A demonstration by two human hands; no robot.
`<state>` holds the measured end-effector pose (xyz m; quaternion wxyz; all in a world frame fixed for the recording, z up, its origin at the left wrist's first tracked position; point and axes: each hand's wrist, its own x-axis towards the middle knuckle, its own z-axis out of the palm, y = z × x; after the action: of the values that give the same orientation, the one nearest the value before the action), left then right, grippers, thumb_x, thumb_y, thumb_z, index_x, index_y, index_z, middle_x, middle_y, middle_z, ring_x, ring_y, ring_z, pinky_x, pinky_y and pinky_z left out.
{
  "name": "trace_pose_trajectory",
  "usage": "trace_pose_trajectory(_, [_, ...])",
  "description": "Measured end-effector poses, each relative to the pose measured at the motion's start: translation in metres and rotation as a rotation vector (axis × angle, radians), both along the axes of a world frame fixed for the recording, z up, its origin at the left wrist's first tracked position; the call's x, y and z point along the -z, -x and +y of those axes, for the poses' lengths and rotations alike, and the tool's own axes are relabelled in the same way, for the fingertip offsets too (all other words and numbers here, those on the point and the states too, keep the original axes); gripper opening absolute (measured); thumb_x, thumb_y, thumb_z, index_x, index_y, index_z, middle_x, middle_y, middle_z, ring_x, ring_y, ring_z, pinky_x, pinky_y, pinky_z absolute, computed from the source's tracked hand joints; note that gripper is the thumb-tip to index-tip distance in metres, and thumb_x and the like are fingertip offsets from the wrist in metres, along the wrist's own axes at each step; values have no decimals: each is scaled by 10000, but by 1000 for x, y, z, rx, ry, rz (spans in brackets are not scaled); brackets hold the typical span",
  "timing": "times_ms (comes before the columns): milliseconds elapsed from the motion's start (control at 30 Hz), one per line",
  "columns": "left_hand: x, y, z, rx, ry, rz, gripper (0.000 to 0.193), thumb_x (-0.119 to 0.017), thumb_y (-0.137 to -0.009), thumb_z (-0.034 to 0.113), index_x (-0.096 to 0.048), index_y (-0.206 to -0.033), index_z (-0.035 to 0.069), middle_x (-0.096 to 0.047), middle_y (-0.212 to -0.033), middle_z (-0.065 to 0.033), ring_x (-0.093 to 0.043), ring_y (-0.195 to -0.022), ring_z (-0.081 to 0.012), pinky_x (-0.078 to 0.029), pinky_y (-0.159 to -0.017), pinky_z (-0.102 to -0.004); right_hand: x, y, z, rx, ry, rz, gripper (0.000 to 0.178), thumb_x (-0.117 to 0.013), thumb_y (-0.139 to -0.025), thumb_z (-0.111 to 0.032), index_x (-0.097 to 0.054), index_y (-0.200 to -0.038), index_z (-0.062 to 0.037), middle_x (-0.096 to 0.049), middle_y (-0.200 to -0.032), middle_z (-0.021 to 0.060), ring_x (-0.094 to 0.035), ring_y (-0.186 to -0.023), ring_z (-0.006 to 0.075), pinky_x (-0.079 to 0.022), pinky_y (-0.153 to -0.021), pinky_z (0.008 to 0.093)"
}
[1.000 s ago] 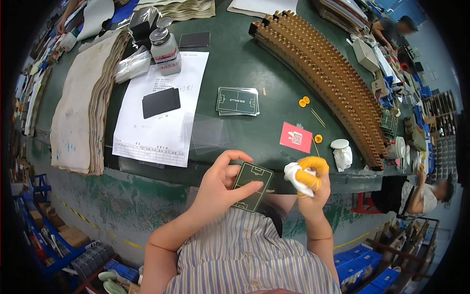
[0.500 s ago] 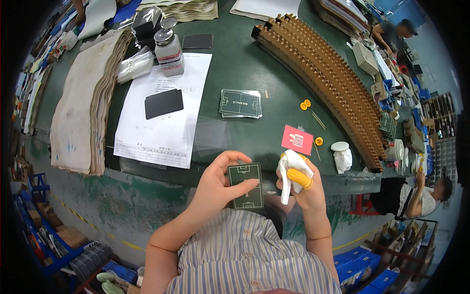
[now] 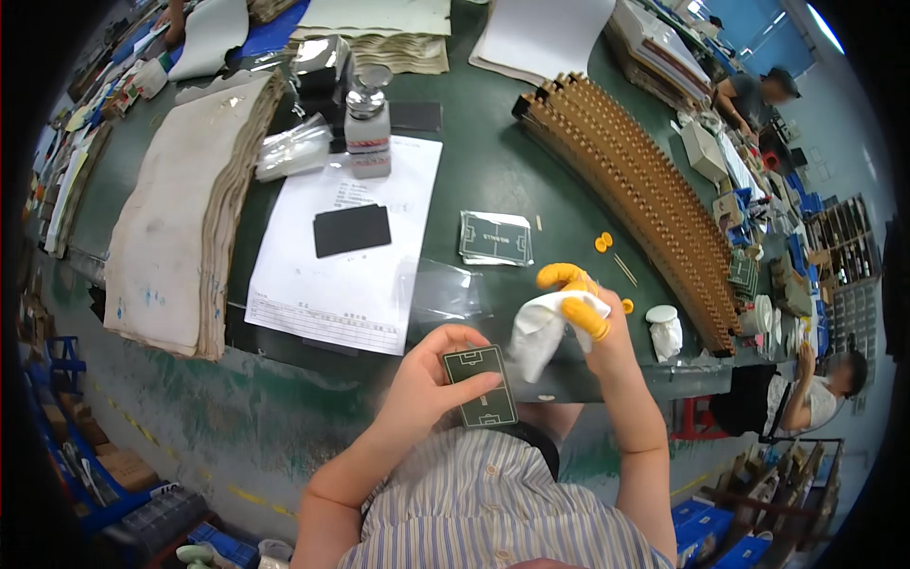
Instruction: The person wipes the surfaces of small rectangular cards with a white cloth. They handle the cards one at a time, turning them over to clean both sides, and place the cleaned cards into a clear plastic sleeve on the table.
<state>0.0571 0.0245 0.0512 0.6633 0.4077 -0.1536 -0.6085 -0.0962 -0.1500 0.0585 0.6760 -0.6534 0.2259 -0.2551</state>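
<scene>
My left hand (image 3: 444, 377) holds a dark green card (image 3: 482, 387) with white pitch-like markings, thumb flat across its face, over the table's near edge. Yellow rubber finger cots (image 3: 585, 317) cover fingertips of my right hand (image 3: 602, 318). That hand pinches a white cloth (image 3: 538, 334), which hangs toward the left, its lower end blurred, a little apart from the card. Beyond both hands lies a stack of similar green cards (image 3: 496, 239). Loose yellow finger cots (image 3: 604, 242) and thin wooden sticks (image 3: 626, 269) are near my right hand.
A long curved wooden rack (image 3: 635, 199) with rows of pegs spans the right side. Paper sheets (image 3: 332, 294) bear black cards (image 3: 352, 230) and a pump bottle (image 3: 368, 133). A thick stack of stained sheets (image 3: 180, 218) stands left. A white-wrapped jar (image 3: 664, 332) sits right; people work beyond.
My right hand has moved up and away from me, and the cloth now hangs looser. It hides the spot where a red card lay. The whole view has shifted slightly.
</scene>
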Motion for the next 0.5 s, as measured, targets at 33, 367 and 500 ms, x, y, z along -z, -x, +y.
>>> trace_pose_trajectory(33, [1, -4, 3, -22, 7, 13, 358, -675, -749, -92, -512, -1045, 27, -579, -936, -39, -607, -828, -100, -515, -715, -230, -5, -13, -3, -14, -134, -50, 283, -590, -882, -220, -606, -1014, 29, -599, -1077, 139, -586, -975, 232, -456, -853, 330])
trace_pose_trajectory(367, [10, -38, 31, -185, -10, -65, 299, -706, -750, -58, -545, -991, 15, -615, -884, -41, -617, -800, -109, -518, -701, -241, -39, -182, -46, 116, 576, -71, 239, -610, -830, -71, -583, -1066, -95, -635, -947, 71, -575, -781, 162, -452, -609, 265])
trace_pose_trajectory(500, [14, -49, 37, -283, 44, -39, 327, -697, -754, -62, -530, -1023, 17, -617, -876, -43, -615, -788, -108, -512, -696, -232, -49, -229, -61, 287, 1726, -98, 298, -614, -682, -11, -709, -935, -137, -639, -946, 29, -556, -857, 209, -441, -730, 316])
